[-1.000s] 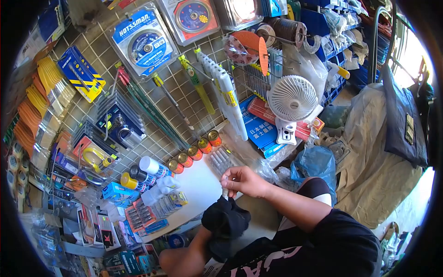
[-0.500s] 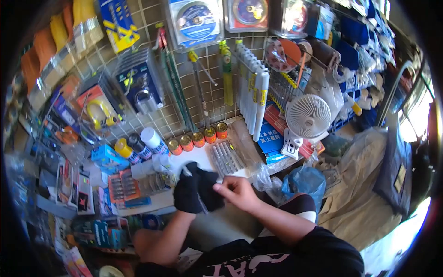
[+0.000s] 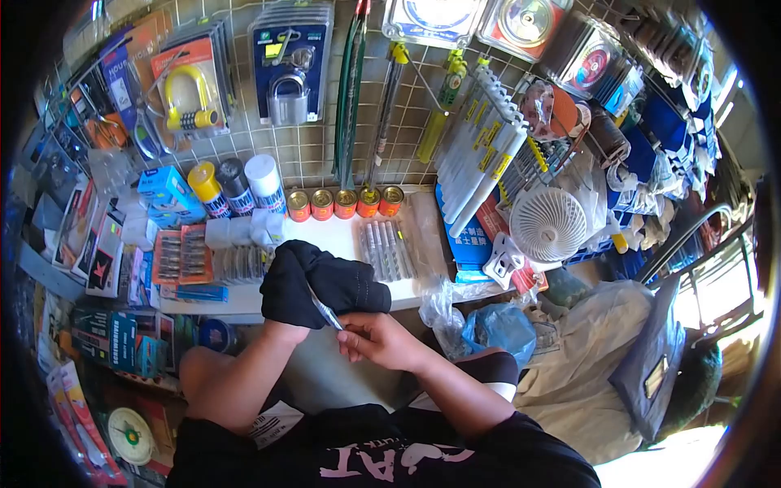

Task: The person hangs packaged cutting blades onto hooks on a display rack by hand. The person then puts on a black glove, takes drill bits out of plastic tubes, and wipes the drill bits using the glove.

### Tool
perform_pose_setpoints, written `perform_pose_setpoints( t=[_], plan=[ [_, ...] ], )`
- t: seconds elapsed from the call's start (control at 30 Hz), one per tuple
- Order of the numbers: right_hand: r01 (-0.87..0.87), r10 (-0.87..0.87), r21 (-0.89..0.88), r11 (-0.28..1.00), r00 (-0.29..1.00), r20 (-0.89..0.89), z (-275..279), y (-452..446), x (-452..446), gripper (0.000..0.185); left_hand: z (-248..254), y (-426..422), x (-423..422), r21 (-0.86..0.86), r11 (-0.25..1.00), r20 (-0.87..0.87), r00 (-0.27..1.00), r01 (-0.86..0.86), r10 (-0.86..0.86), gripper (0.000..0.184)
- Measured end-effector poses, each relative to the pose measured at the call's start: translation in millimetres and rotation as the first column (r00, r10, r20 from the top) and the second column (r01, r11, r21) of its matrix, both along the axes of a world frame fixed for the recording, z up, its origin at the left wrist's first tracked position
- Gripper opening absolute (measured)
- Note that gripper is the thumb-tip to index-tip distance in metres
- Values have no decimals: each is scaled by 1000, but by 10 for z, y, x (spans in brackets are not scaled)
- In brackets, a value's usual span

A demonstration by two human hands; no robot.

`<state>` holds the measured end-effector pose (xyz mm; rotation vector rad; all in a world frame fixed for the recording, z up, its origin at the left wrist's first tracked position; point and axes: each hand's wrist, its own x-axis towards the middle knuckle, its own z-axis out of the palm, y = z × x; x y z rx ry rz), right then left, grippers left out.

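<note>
A black cloth (image 3: 346, 285) covers my left hand (image 3: 286, 297); only the wrist shows below it, and the fingers are hidden inside or behind the fabric. My right hand (image 3: 366, 340) is closed, thumb and fingers pinched on the lower end of a thin silvery item (image 3: 325, 311). That item slants up and left against the front of the cloth; what it is I cannot make out. Both hands are over the front edge of the white table (image 3: 329, 236). Behind them lies a clear pack of drill bits (image 3: 388, 250).
Small orange cans (image 3: 345, 204) line the table's back. Spray cans (image 3: 264, 183) and packaged bits (image 3: 183, 256) stand or lie at left. A white fan (image 3: 547, 224), a blue plastic bag (image 3: 498, 327) and a brown cover (image 3: 582, 358) are at right. Packaged tools hang behind.
The camera view has shifted. The black cloth is now spread wider to the right over my left hand, and the silvery item shows more clearly at my right fingertips.
</note>
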<state>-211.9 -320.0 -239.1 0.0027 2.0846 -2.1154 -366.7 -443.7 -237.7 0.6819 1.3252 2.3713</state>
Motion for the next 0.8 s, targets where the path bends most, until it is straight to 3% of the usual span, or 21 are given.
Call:
perform_pose_setpoints(
  t=[0.03, 0.07, 0.13, 0.17, 0.2, 0.27, 0.37, 0.43, 0.5, 0.6, 0.63, 0.7, 0.8],
  plan=[
    [-46, 46, 8, 999, 999, 17, 6, 37, -13, 33, -67, -16, -6, -220, 958, -251, 960, -183, 125, 26],
    [-67, 67, -1, 998, 997, 49, 46, 76, -15, 33, -123, -31, -9, -379, 826, -490, 848, -418, 204, 29],
    [-110, 112, -22, 994, 987, 112, 153, 150, 6, 34, 207, -123, 22, -478, 652, -767, 642, -588, 17, 33],
    [-92, 97, -48, 995, 989, 110, 136, 181, 17, 34, 307, -140, 6, -485, 552, -849, 516, -678, -113, 35],
    [-74, 82, -77, 994, 991, 108, 87, 216, 16, 35, 340, -131, -18, -360, 641, -877, 481, -677, 15, 36],
    [-58, 69, -119, 991, 993, 98, 5, 272, -4, 33, 376, -105, -82, -226, 686, -934, 354, -692, 49, 32],
    [-50, 64, -138, 989, 993, 97, 61, 226, -11, 31, 509, -156, -50, -265, 663, -951, 305, -700, -58, 25],
    [-53, 68, -138, 989, 992, 106, 62, 213, -14, 23, 554, -191, -30, -347, 636, -935, 306, -689, -180, 20],
    [1, 9, -94, 996, 995, 102, 32, 152, -20, 21, 469, -197, -31, -370, 656, -913, 388, -658, -125, 23],
    [75, -106, 221, 972, 986, 130, 75, 151, -34, 24, 307, -112, -14, -357, 665, -892, 451, -657, -33, 27],
    [141, -171, 389, 910, 984, 43, 64, 123, -30, 26, 298, -74, -4, -343, 663, -888, 459, -665, 1, 28],
    [286, -243, 663, 692, 957, -160, 33, 48, -47, 31, 320, -46, -6, -536, 609, -801, 580, -585, -148, 29],
    [296, -241, 642, 707, 955, -175, 6, 7, -60, 33, 355, -39, -81, -718, 484, -686, 625, -500, -371, 25]
  ],
)
